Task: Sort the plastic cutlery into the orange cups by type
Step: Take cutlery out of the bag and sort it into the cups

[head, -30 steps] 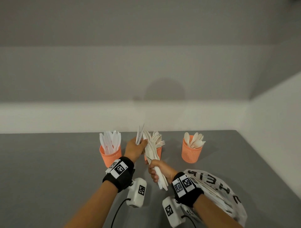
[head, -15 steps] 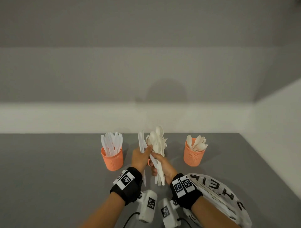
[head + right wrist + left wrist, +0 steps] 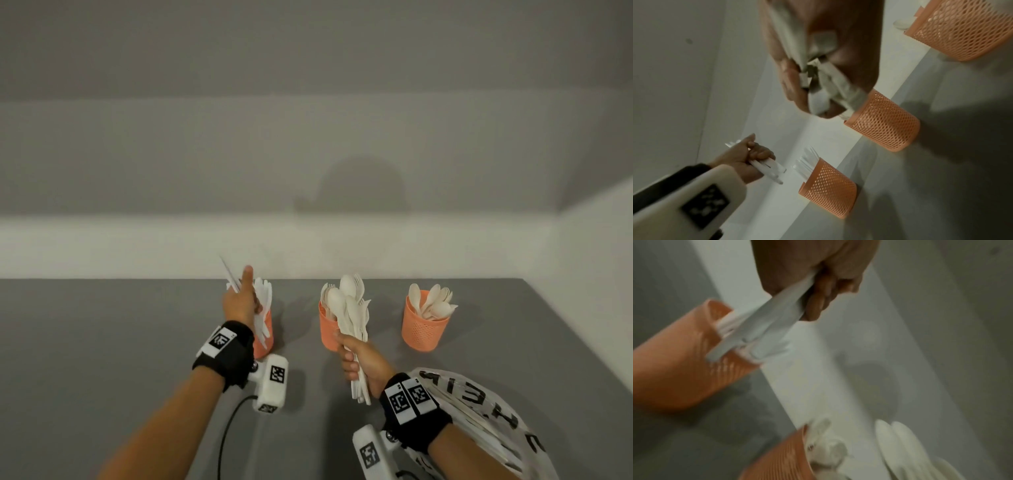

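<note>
Three orange mesh cups stand in a row on the grey table. The left cup point(image 3: 266, 339) holds white knives, the middle cup point(image 3: 326, 330) forks, the right cup point(image 3: 424, 330) spoons. My left hand point(image 3: 241, 301) grips a few white knives point(image 3: 228, 278) just above the left cup; in the left wrist view the knives' point(image 3: 766, 324) lower ends hang at the cup's rim point(image 3: 713, 311). My right hand point(image 3: 354, 359) grips a mixed bundle of spoons and forks point(image 3: 349, 308) upright in front of the middle cup.
A clear plastic bag with black lettering point(image 3: 496, 421) lies at the near right, under my right forearm. A white wall runs along the table's far edge and its right side. Bare grey tabletop point(image 3: 102, 342) stretches to the left.
My left hand has pulled the knives away from the bundle and carried them left to the knife cup. My right hand keeps the remaining bundle by the middle cup.
</note>
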The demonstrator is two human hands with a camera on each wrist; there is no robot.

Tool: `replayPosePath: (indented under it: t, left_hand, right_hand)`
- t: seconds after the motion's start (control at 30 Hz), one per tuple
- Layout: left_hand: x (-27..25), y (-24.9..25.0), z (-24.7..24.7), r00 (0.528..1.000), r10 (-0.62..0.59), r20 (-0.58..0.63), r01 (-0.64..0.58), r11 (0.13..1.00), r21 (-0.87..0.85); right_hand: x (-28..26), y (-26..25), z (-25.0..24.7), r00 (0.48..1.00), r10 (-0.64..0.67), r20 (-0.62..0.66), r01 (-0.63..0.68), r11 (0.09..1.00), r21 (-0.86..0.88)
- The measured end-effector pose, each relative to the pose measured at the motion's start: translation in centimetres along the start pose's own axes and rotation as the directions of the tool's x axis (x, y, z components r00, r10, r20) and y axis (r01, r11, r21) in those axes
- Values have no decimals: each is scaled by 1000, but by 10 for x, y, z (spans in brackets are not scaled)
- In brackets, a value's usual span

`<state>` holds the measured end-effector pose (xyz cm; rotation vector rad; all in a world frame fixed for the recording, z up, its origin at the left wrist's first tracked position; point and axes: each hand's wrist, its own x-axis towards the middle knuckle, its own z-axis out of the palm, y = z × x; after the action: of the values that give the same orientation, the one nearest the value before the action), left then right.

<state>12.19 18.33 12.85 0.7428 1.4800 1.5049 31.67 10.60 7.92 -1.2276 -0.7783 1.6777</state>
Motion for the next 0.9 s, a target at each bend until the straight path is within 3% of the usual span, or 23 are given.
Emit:
replayPosePath:
  t: [0.17,0.3,0.43,0.57,0.67,0.8,0.9]
  left_hand:
    - [30,30,-1,965,256,-53,-251,964,82]
    - [53,18,1,961,275,-37,-267,952,147]
    - [66,-11,0,965,257,52,-262,935,238]
    - [78,-39,-6,936,315,156,-352,852,387]
    - [80,-46,-8,884,379,273,-467,676,570]
    - [86,-54,-17,743,501,444,-643,352,680]
    - [80,-55,-22,704,418,574,-673,136,727]
  right_hand:
    - [-5,-3,6,1000,26,16,-25,999,-34]
    - [-6,-4,6,999,36,-20,-36,999,-5]
    - [-6,-6,5,995,60,-74,-61,998,-3]
    - [-6,-6,3,993,59,-99,-58,998,13]
    - [-4,-3,1,992,54,-116,-55,999,-2]
    - [-3,-3,5,992,46,-114,-45,999,9]
    - [-5,-3,9,993,40,-111,-42,999,-13]
